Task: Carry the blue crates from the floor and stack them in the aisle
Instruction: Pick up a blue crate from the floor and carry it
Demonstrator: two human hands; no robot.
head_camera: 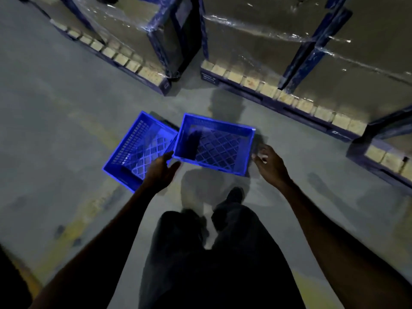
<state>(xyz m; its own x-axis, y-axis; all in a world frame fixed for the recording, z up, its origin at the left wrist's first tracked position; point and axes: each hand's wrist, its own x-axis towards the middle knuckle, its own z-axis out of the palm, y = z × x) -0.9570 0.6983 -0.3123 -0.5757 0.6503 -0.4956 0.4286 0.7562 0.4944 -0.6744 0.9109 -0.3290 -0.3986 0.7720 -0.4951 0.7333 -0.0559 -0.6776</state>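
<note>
Two empty blue crates lie on the grey floor in front of me. The left crate (136, 150) is turned at an angle; the right crate (215, 143) sits beside it, their near corners touching or almost so. My left hand (161, 171) is stretched out with straight fingers at the gap between the crates, near the right crate's left corner. My right hand (270, 166) hovers just off the right crate's right side, fingers loosely curled. Neither hand holds anything.
Wrapped pallet loads (278, 41) on blue pallets (274, 94) line the far side of the aisle, with another load (124, 25) at the upper left. My legs and a shoe (235, 195) are below the crates. A worn yellow line (73, 228) crosses the floor at left.
</note>
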